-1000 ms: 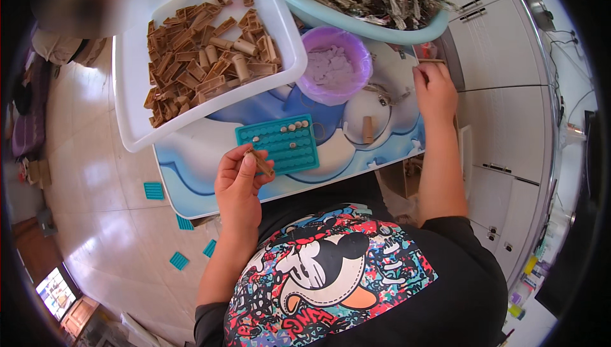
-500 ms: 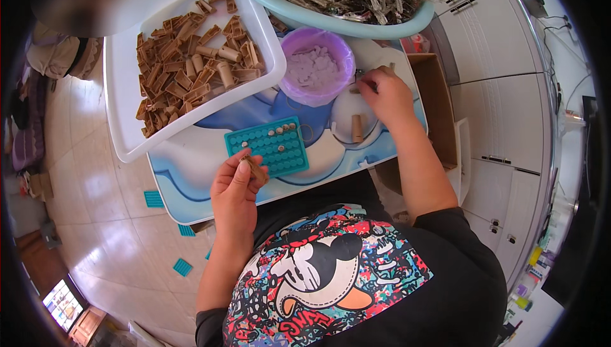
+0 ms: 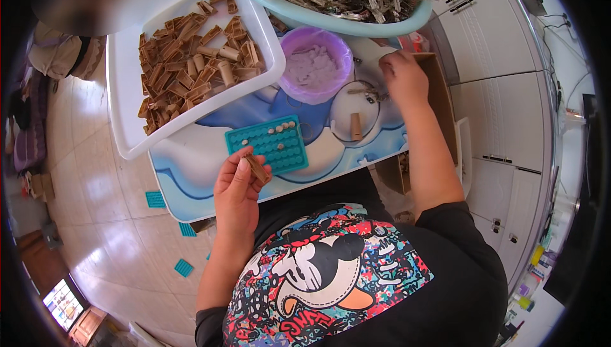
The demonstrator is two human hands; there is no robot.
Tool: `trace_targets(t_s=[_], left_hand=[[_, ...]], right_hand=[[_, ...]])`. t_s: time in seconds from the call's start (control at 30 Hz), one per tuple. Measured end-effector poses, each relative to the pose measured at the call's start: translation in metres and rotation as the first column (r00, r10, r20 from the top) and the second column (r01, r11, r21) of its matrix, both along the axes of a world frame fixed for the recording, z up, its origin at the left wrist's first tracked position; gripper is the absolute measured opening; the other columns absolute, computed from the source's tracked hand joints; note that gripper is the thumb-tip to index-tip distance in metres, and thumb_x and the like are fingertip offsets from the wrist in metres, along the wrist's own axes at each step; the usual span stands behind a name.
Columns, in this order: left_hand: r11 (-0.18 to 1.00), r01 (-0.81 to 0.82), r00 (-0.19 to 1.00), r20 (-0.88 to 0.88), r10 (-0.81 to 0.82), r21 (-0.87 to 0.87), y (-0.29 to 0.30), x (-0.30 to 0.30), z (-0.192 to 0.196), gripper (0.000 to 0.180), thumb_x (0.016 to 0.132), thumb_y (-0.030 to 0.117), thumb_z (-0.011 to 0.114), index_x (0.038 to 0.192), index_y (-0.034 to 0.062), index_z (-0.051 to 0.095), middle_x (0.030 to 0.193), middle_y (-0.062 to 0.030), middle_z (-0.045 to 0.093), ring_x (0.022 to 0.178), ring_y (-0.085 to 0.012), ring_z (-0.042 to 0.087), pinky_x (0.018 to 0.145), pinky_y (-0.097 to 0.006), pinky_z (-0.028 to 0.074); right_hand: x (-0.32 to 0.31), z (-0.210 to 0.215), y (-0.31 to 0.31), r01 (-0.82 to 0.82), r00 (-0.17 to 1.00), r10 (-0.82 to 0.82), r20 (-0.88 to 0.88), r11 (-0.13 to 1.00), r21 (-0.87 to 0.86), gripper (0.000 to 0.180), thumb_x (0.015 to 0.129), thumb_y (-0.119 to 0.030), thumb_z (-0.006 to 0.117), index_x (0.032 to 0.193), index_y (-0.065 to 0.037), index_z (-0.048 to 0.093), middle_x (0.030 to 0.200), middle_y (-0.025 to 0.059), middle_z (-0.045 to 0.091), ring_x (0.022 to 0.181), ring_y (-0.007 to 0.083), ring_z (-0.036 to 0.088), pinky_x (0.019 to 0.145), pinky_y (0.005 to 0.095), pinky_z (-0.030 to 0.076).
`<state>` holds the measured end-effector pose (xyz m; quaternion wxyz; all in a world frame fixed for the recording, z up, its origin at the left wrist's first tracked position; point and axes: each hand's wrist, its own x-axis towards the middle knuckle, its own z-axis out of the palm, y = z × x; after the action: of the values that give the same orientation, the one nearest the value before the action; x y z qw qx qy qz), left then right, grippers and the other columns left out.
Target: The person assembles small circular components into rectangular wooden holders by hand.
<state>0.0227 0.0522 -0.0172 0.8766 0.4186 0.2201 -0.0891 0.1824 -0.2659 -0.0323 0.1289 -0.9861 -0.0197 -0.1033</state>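
Note:
My left hand [image 3: 237, 184] is closed around a small brown trough-shaped piece [image 3: 258, 170], just off the near left corner of a teal grid mould [image 3: 280, 156]. A few pale lumps sit in the mould. My right hand [image 3: 405, 79] is at the right edge of the low table, with fingers curled together; whatever they may hold is hidden. Beside it lie small metal items [image 3: 369, 96], too small to name. A brown cylinder [image 3: 356, 127] lies on the table nearer to me. A purple-lined bowl [image 3: 349, 70] holds whitish, clumpy material.
A white tray [image 3: 200, 110] of brown pieces stands at the far left. Behind the bowl is a pale-blue basin [image 3: 356, 28] heaped with dry, crinkled, shiny strips. A cardboard box [image 3: 438, 95] stands against the table's right side. Several teal pieces [image 3: 183, 267] lie on the floor.
My right hand has moved right and away from the small metal items, which now show on the table. My left hand still holds the brown piece, almost in the same place.

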Motion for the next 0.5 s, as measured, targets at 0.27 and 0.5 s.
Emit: trace_targets(t_s=[0.27, 0.5], left_hand=[[1.000, -0.024, 0.999, -0.022, 0.025, 0.020, 0.001, -0.004, -0.004, 0.028, 0.093, 0.020, 0.052, 0.117, 0.0048, 0.052, 0.101, -0.0068, 0.061, 0.087, -0.0158, 0.061, 0.076, -0.029, 0.051], [1.000, -0.025, 0.999, -0.041, 0.025, -0.016, 0.007, -0.008, -0.010, 0.027, 0.092, 0.020, 0.054, 0.115, 0.0053, 0.053, 0.101, -0.0069, 0.061, 0.085, -0.0159, 0.061, 0.075, -0.029, 0.051]], right_hand=[[0.004, 0.000, 0.003, -0.058, 0.998, 0.059, 0.036, 0.998, -0.039, 0.021, 0.078, -0.015, 0.064, 0.099, -0.012, 0.062, 0.097, 0.0062, 0.060, 0.088, 0.0278, 0.060, 0.072, 0.0369, 0.048], [-0.036, 0.068, 0.014, -0.231, 0.952, 0.181, 0.247, 0.954, 0.191, 0.012, 0.081, -0.008, 0.060, 0.091, -0.008, 0.066, 0.088, 0.0075, 0.062, 0.078, 0.0247, 0.061, 0.067, 0.0312, 0.048]])
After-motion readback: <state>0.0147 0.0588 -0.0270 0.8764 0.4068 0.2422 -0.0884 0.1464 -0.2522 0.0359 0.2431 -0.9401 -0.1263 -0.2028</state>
